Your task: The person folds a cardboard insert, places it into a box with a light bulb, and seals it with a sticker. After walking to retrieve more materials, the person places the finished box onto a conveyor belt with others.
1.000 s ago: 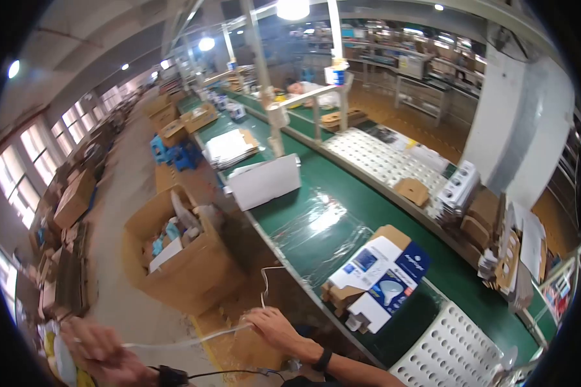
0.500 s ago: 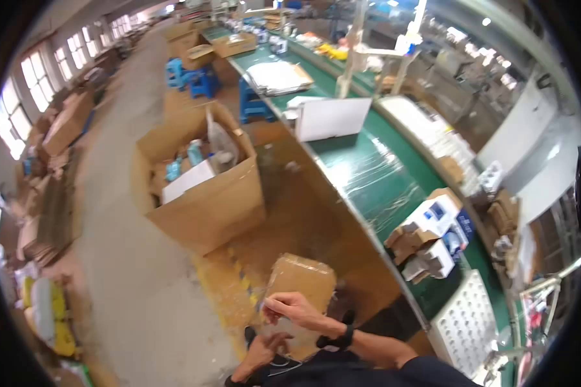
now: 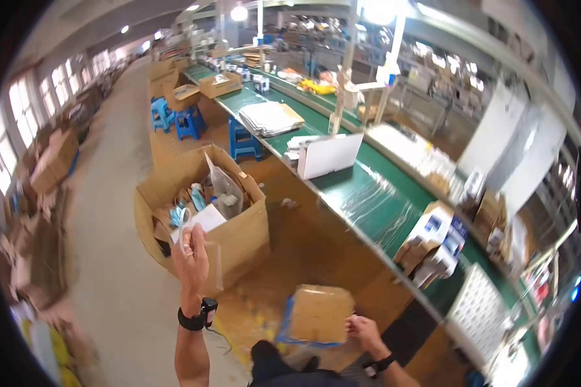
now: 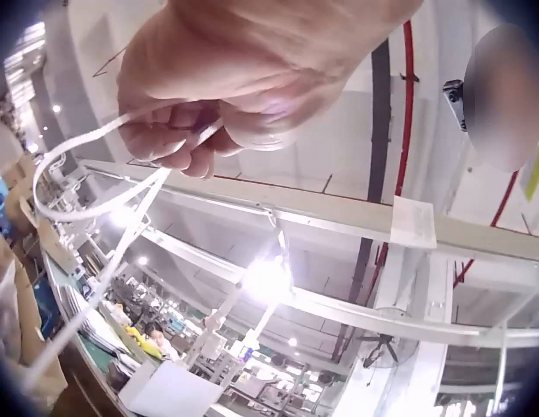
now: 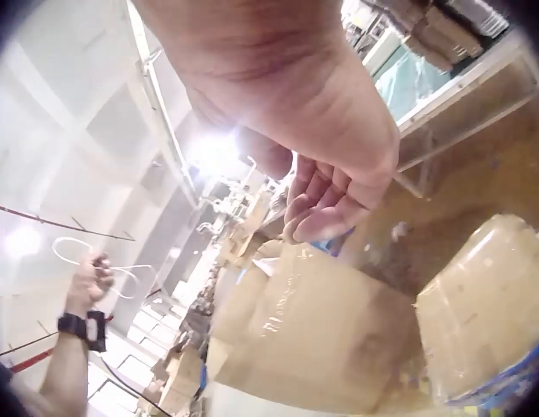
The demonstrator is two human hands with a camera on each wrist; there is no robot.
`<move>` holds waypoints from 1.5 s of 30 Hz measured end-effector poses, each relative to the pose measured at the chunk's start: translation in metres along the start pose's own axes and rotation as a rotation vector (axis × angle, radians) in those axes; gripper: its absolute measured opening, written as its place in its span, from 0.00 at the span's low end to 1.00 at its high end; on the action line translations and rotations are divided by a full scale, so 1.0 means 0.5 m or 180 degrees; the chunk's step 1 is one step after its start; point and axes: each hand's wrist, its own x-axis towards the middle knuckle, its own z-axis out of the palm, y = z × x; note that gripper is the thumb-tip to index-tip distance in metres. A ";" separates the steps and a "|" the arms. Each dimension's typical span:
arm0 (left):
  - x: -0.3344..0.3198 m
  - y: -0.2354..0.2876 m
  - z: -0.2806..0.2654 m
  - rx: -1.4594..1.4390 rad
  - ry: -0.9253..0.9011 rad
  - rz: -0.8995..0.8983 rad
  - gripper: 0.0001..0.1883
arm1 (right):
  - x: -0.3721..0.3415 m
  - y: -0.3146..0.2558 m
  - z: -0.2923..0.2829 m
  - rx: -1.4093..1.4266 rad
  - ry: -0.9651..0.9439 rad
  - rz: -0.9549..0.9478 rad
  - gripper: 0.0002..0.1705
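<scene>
At left, the left hand [image 3: 192, 259] is raised in front of the large open carton [image 3: 246, 233], its wrist beneath and fingers upward. The left wrist view shows what the head view barely does: curled fingers pinching a white cord [image 4: 38, 187], which bends in a loop beside them and trails down. The right wrist view also catches that loop. Farther right, a taped carton [image 3: 321, 315] sits on the floor. Just beside it in the head view, the right hand [image 3: 366, 333] is held low; its own wrist view shows loosely curled fingers, the thumb apart from them
</scene>
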 end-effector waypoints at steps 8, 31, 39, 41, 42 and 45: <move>0.355 -0.386 0.052 0.1931 -0.0025 0.1715 0.05 | 0.044 0.053 0.153 -0.0223 0.0127 0.0455 0.20; 0.198 -0.847 0.069 0.2412 -0.3490 -0.0312 0.16 | 0.017 0.534 0.333 -0.1007 0.0148 0.1482 0.17; 0.193 -0.859 0.075 0.2444 -0.3551 -0.0190 0.15 | 0.165 0.410 0.330 -0.1110 0.0886 0.0672 0.17; 0.188 -0.863 0.075 0.2466 -0.3605 -0.0207 0.15 | 0.194 0.347 0.326 -0.0915 0.1091 0.0600 0.17; 0.201 -0.868 0.075 0.2509 -0.3639 -0.0214 0.16 | 0.199 0.313 0.327 -0.0933 0.1094 0.0553 0.16; 0.217 -0.838 0.056 0.2601 -0.3576 -0.0363 0.16 | 0.231 0.301 0.280 -0.1038 0.0744 0.0426 0.16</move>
